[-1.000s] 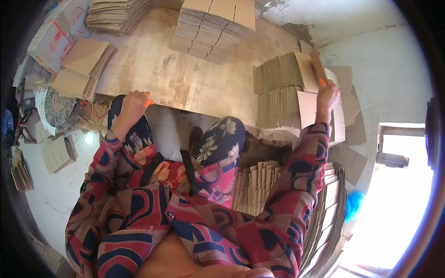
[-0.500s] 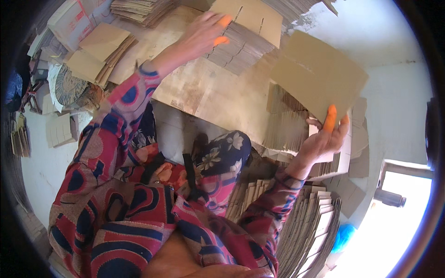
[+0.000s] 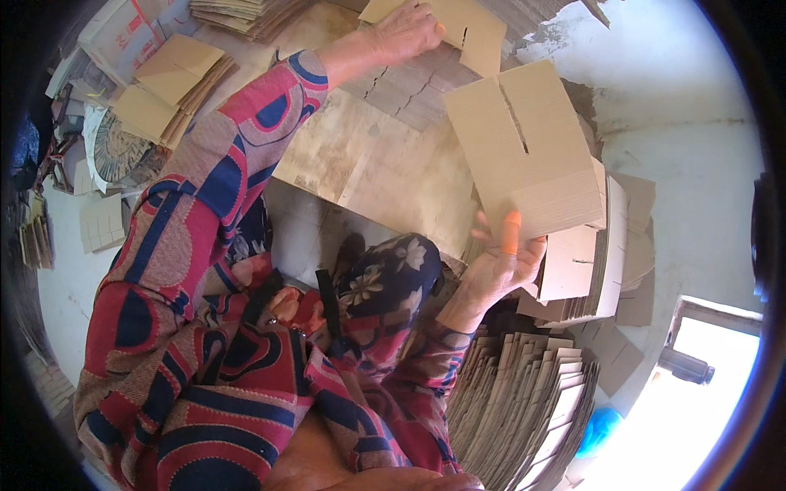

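Observation:
My right hand [image 3: 501,266] grips the lower edge of a brown cardboard piece [image 3: 532,155], which is tilted up in front of me. A dark slit runs down from its top edge. Orange covers show on the fingertips of both hands. At the far side of the board, my left hand [image 3: 405,34] is closed at the edge of another slotted cardboard piece [image 3: 481,37]. That piece lies over a stack of cardboard [image 3: 405,86], and the hand hides part of it. Just beyond my right hand stands a further pile of slotted cardboard [image 3: 569,266].
The pale wooden board [image 3: 368,159] spans in front of my knees. Cardboard bundles [image 3: 176,86] lie at the left, beside a round woven item [image 3: 123,147]. Many upright cardboard pieces [image 3: 524,401] stand low on the right. A blue bag [image 3: 600,432] is near the bright opening.
My right hand has moved left and slightly down, and its cardboard piece has turned so a slit now shows. My left hand has moved right and farther out, its fingers now closed.

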The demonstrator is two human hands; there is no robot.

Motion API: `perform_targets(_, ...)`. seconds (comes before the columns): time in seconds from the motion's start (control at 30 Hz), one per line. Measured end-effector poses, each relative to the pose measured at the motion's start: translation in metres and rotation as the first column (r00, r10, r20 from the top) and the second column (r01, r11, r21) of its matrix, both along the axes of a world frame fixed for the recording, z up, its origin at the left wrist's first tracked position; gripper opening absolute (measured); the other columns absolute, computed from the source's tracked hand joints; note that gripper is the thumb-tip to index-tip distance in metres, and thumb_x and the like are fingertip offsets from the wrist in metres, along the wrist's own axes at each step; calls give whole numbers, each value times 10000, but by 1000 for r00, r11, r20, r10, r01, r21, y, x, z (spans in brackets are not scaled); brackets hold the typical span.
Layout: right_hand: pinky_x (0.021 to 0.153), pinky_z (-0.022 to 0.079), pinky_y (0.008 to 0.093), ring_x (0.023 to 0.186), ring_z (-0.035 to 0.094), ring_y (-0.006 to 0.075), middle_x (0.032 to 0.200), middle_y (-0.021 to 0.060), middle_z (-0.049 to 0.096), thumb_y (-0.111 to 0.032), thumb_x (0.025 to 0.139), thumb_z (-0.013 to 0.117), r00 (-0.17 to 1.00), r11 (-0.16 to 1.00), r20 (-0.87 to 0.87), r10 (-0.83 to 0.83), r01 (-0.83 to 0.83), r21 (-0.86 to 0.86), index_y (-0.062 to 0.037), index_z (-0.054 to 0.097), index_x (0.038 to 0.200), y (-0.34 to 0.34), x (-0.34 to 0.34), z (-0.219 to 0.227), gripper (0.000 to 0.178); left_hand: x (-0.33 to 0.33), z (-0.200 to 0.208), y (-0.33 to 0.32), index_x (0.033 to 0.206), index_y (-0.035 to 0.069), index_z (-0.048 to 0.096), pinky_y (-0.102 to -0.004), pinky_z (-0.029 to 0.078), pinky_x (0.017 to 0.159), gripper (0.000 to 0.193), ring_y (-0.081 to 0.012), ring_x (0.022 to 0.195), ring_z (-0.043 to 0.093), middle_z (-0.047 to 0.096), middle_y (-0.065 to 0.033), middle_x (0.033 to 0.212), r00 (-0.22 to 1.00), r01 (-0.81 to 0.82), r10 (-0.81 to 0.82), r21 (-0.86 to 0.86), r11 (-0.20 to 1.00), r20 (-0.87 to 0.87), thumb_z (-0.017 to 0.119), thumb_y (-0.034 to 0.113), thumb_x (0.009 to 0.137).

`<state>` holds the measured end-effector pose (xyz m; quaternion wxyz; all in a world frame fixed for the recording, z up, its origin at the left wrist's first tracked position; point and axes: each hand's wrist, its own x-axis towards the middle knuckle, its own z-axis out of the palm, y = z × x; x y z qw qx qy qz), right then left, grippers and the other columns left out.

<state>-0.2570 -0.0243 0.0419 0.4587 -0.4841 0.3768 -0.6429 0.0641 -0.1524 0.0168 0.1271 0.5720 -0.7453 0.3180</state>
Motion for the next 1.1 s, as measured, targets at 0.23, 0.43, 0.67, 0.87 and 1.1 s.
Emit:
perform_targets(0.23,474,535,264,625,672,248,983,190,647,-96,885,632,987,984,-64,-150,143,-104,67,446,1220,7,4,2,417,6,32,10,851,23,563,-382,464,692,133,-242,816,583,571,-75,739,931,158,-167,-51,986,-326,569,98,741)
perform_targets(0.43,491,535,260,607,650,216,980,165,652,-74,909,600,919,921,-187,-347,297,-252,45,469,1215,16,-6,6,353,-18,77,47,893,17,574,-391,476,686,195,-250,794,572,540,-88,766,965,185,-240,-378,907,-102,587,99,716)
perform_targets(0.67,627,558,274,830,603,129,1036,131,654,-20,899,612,830,807,-206,-518,395,-440,44,531,1236,34,-16,32,353,-55,77,126,866,1,559,-405,473,650,140,-296,797,598,579,-121,731,997,13,-9,46,999,-79,560,74,746)
perform_targets(0.87,689,497,198,812,602,68,1152,49,649,-16,890,620,560,767,-528,-639,408,-496,-24,508,1333,48,-21,46,457,-67,66,185,800,0,543,-412,458,578,111,-316,714,581,544,-133,677,934,131,-108,45,990,-342,579,46,705)
perform_targets(1.1,392,423,206,530,561,108,1205,115,608,7,884,577,731,766,-311,-607,434,-475,1,561,1258,51,-23,76,374,-79,73,217,839,-3,551,-429,470,616,171,-342,770,589,580,-152,739,867,213,-149,84,973,-475,607,28,680)
